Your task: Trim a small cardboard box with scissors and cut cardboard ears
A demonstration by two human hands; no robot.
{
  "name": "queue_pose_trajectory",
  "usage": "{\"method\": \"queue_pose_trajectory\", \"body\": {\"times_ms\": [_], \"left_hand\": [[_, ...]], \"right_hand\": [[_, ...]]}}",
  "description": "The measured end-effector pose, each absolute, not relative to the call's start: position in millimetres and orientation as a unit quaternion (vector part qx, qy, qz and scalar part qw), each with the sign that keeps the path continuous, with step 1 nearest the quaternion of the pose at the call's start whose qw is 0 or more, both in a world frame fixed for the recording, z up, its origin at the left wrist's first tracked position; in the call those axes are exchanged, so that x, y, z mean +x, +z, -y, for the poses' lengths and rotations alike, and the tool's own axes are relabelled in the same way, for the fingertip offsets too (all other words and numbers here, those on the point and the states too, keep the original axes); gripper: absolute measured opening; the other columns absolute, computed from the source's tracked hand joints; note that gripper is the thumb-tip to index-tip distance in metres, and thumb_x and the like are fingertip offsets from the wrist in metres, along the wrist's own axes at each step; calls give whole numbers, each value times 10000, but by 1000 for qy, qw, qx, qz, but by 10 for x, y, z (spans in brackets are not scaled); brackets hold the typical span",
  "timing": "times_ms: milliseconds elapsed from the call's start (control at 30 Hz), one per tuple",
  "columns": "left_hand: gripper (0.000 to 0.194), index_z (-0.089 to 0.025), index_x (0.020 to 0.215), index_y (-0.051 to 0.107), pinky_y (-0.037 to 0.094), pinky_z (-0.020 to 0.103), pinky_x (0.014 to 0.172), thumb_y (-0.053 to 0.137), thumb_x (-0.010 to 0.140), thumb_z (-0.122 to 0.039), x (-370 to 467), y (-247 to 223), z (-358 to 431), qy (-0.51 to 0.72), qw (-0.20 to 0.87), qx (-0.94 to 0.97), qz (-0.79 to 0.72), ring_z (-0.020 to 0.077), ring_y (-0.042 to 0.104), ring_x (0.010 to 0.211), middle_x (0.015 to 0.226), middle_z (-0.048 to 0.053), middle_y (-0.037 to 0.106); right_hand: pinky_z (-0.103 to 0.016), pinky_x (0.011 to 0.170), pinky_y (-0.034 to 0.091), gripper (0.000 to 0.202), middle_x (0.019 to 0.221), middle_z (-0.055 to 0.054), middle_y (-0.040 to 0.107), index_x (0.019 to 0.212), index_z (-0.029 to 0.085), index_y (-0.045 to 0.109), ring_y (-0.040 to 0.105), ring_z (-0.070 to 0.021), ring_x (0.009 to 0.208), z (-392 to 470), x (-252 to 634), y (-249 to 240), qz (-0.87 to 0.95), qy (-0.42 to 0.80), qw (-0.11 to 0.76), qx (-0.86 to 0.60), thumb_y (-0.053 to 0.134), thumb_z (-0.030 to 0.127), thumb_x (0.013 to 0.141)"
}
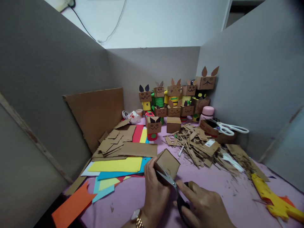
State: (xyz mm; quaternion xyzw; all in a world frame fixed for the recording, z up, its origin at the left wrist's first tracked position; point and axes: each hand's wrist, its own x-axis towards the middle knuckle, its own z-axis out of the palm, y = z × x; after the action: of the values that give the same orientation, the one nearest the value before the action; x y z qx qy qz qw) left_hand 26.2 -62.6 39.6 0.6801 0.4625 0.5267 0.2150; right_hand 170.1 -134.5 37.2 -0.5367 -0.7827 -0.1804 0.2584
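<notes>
My left hand (155, 186), with a watch at the wrist, is closed around a small cardboard box (169, 161) and keeps it tilted above the table. In my right hand (199, 202) is a pair of scissors (174, 183) with black handles. Its blades are slightly apart and lie against the near side of the box, close to my left fingers. Whether the tips go into the cardboard I cannot tell. Behind the box stands a cardboard-headed animal figure (154, 127) with dark ears and a red body, beside another plain cardboard box (173, 124).
Several finished animal figures (174, 91) stand at the back. Cardboard sheets (118, 142) and coloured paper (116, 166) lie left. To the right are a scrap heap (192, 142), white-handled scissors (229, 129), a pink-lidded bottle (208, 111) and a yellow glue gun (270, 194). Grey partitions (251, 79) surround the table.
</notes>
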Motion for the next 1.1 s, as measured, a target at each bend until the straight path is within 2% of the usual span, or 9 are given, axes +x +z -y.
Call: {"method": "queue_pose_trajectory", "body": {"times_ms": [267, 500, 733, 1100], "left_hand": [[569, -227, 1195, 356, 403, 462, 969, 624, 707, -109, 261, 406, 641, 522, 228, 672, -473, 246, 462, 1098, 1170, 71, 456], [590, -219, 1225, 349, 404, 490, 977, 615, 711, -106, 263, 397, 630, 529, 172, 699, -450, 258, 464, 1109, 1186, 91, 460], [594, -207, 1244, 350, 415, 488, 974, 597, 714, -99, 272, 374, 658, 526, 158, 710, -441, 262, 467, 1125, 1206, 107, 475], [564, -182, 1215, 382, 428, 471, 954, 600, 700, -114, 297, 394, 689, 518, 193, 691, -466, 265, 490, 1100, 1179, 114, 491]], "right_hand": [[-230, 396, 449, 413, 711, 5, 690, 1141, 195, 569, 676, -156, 487, 1358, 1703, 357, 778, -191, 258, -540, 509, 169, 733], [-239, 453, 494, 389, 787, -42, 690, 1179, 186, 555, 693, -178, 566, 1336, 1714, 382, 782, -176, 250, -543, 533, 257, 797], [-247, 414, 475, 385, 738, -42, 688, 1150, 171, 553, 678, -190, 512, 1357, 1686, 377, 781, -186, 247, -542, 545, 274, 780], [-247, 420, 438, 440, 706, -9, 689, 1124, 197, 526, 667, -174, 482, 1372, 1646, 362, 760, -215, 243, -563, 512, 174, 685]]}}
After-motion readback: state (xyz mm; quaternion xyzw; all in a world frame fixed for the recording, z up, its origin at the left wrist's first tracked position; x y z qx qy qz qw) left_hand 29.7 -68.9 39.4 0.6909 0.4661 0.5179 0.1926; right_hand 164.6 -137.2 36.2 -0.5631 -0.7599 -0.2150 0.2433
